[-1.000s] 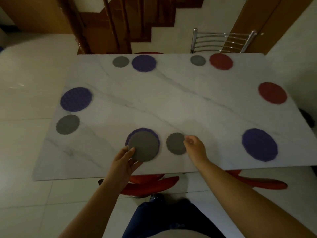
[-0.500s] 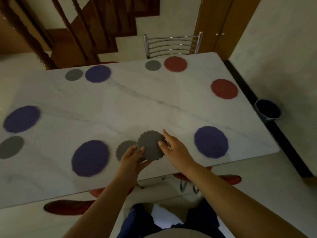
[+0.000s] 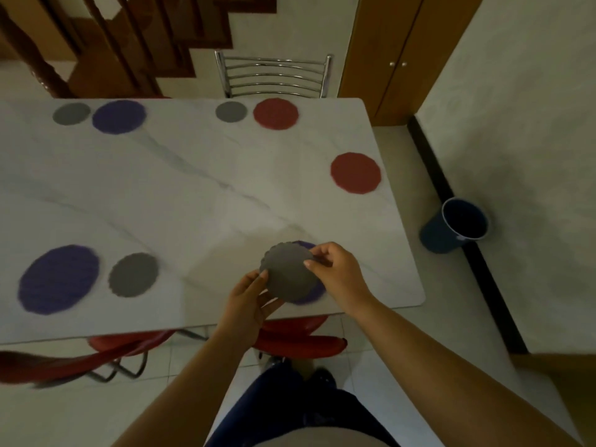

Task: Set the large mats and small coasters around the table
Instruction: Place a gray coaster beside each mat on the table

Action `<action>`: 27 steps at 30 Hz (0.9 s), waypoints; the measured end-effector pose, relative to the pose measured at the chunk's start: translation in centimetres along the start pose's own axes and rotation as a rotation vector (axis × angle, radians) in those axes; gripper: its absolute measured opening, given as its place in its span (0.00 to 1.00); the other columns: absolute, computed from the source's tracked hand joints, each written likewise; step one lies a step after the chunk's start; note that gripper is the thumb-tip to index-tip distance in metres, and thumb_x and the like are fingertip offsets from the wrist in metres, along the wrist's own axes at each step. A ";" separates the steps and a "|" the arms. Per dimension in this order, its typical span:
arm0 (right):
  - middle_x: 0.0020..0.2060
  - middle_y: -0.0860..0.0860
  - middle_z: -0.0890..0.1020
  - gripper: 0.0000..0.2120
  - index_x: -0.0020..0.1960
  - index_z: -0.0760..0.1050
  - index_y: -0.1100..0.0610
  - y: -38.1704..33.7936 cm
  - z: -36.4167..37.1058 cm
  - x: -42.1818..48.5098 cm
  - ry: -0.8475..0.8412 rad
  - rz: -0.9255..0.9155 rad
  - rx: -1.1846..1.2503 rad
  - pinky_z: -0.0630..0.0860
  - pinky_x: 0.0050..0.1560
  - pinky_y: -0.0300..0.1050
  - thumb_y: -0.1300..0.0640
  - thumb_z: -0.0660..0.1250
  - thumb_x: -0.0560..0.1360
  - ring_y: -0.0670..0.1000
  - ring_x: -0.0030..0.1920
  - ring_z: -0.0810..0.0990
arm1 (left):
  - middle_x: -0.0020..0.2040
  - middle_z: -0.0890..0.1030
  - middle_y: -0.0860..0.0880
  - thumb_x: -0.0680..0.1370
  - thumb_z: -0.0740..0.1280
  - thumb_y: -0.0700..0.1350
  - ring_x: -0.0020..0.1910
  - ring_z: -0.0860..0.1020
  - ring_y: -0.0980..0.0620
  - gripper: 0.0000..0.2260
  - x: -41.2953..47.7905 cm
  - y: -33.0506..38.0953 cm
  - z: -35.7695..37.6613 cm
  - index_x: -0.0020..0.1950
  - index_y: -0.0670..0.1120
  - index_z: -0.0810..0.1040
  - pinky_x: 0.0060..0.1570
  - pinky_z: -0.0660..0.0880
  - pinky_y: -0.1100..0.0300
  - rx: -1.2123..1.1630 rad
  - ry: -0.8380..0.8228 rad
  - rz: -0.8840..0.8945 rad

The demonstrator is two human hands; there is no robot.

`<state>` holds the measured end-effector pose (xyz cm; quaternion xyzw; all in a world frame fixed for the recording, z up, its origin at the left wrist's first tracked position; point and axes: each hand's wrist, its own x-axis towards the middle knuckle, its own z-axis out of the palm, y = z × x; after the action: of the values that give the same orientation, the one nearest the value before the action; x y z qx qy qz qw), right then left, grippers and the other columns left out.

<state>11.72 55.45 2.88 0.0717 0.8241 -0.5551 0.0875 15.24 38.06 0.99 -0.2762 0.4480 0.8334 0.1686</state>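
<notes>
Both hands hold a grey scalloped coaster (image 3: 288, 272) above the near right part of the white marble table (image 3: 200, 195). My left hand (image 3: 250, 300) grips its lower left edge and my right hand (image 3: 337, 274) pinches its right edge. Under the coaster lies a purple mat (image 3: 310, 295), mostly hidden. To the left lie another purple mat (image 3: 58, 279) with a grey coaster (image 3: 133, 274) beside it. A red mat (image 3: 355, 172) sits alone at the right end. At the far edge lie a red mat (image 3: 275, 113) with a grey coaster (image 3: 231, 111), and a purple mat (image 3: 118, 116) with a grey coaster (image 3: 71, 113).
A metal-backed chair (image 3: 274, 75) stands at the far side; red chair seats (image 3: 300, 341) are tucked under the near edge. A dark blue bin (image 3: 456, 225) stands on the floor right of the table by the wall. Wooden stairs rise behind.
I have moved right along the table, carrying the grey coaster from beside the left purple mat to above the right purple mat. My right hand now pinches its edge.
</notes>
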 end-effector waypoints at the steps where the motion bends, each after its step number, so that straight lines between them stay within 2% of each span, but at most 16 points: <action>1: 0.42 0.41 0.78 0.07 0.46 0.74 0.50 0.3 -0.5 0.4 0.005 0.009 0.031 0.74 0.47 0.33 0.59 0.70 0.72 0.44 0.46 0.78 | 0.47 0.82 0.43 0.79 0.63 0.42 0.43 0.84 0.47 0.05 0.4 0.0 0.3 0.47 0.43 0.76 0.40 0.83 0.55 0.007 0.000 -0.002; 3: 0.41 0.42 0.79 0.06 0.45 0.74 0.50 0.7 -1.5 1.1 0.014 0.029 0.072 0.75 0.45 0.33 0.59 0.70 0.73 0.44 0.45 0.79 | 0.47 0.82 0.43 0.79 0.63 0.42 0.44 0.84 0.46 0.04 1.2 0.1 0.8 0.48 0.43 0.76 0.40 0.82 0.55 0.026 -0.011 0.000; 6: 0.43 0.50 0.80 0.05 0.45 0.74 0.52 1.5 -3.2 2.3 0.057 0.148 0.215 0.80 0.47 0.46 0.60 0.69 0.73 0.51 0.47 0.80 | 0.48 0.82 0.42 0.80 0.62 0.41 0.46 0.83 0.45 0.04 2.5 0.3 1.4 0.47 0.43 0.76 0.39 0.82 0.54 0.002 -0.024 0.003; 9: 0.46 0.53 0.80 0.05 0.47 0.74 0.52 2.7 -5.5 3.6 0.135 0.264 0.349 0.80 0.42 0.45 0.60 0.67 0.74 0.52 0.48 0.80 | 0.48 0.81 0.42 0.80 0.61 0.39 0.43 0.84 0.46 0.05 3.7 0.5 2.0 0.46 0.42 0.74 0.37 0.82 0.56 -0.037 -0.020 0.008; 12: 0.48 0.52 0.78 0.07 0.52 0.73 0.54 4.8 -8.0 4.9 0.258 0.370 0.351 0.79 0.43 0.45 0.60 0.66 0.75 0.53 0.50 0.78 | 0.48 0.81 0.43 0.80 0.62 0.40 0.43 0.84 0.47 0.05 4.6 0.7 2.3 0.45 0.42 0.74 0.36 0.82 0.56 -0.037 0.003 0.008; 14: 0.50 0.54 0.77 0.09 0.55 0.73 0.55 6.5 -9.1 5.5 0.308 0.451 0.262 0.79 0.45 0.48 0.61 0.65 0.75 0.55 0.50 0.78 | 0.47 0.81 0.43 0.80 0.62 0.40 0.42 0.84 0.47 0.05 5.0 0.8 2.2 0.44 0.43 0.74 0.35 0.82 0.56 -0.037 0.015 0.007; 17: 0.50 0.59 0.79 0.04 0.46 0.76 0.55 8.8 -9.6 5.7 0.304 0.527 0.118 0.79 0.51 0.55 0.62 0.64 0.75 0.57 0.48 0.78 | 0.45 0.83 0.45 0.80 0.62 0.40 0.41 0.84 0.48 0.05 5.5 0.8 2.1 0.44 0.43 0.74 0.35 0.82 0.56 -0.044 0.033 -0.010; 19: 0.50 0.60 0.80 0.03 0.46 0.76 0.56 9.8 -9.5 5.6 0.284 0.557 0.042 0.78 0.51 0.55 0.62 0.64 0.75 0.55 0.45 0.77 | 0.45 0.83 0.45 0.80 0.62 0.39 0.40 0.85 0.48 0.06 5.5 0.7 1.9 0.44 0.43 0.74 0.34 0.82 0.56 -0.042 0.045 -0.017; 23: 0.53 0.59 0.79 0.12 0.57 0.75 0.60 10.8 -8.9 5.6 0.280 0.561 -0.130 0.77 0.51 0.53 0.60 0.65 0.75 0.58 0.50 0.77 | 0.47 0.82 0.43 0.80 0.62 0.40 0.40 0.84 0.48 0.05 5.8 0.7 1.6 0.44 0.43 0.74 0.35 0.82 0.55 -0.036 0.055 -0.033; 27: 0.54 0.58 0.80 0.12 0.58 0.74 0.60 11.0 -8.7 5.3 0.250 0.524 -0.321 0.69 0.45 0.43 0.59 0.66 0.75 0.58 0.53 0.78 | 0.49 0.80 0.42 0.80 0.62 0.40 0.40 0.84 0.48 0.04 6.0 0.8 1.4 0.46 0.42 0.73 0.35 0.82 0.55 -0.014 0.068 -0.050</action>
<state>8.32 67.75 -4.99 0.3342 0.8589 -0.3636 0.1357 9.65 39.03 -1.55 -0.3167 0.4407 0.8221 0.1724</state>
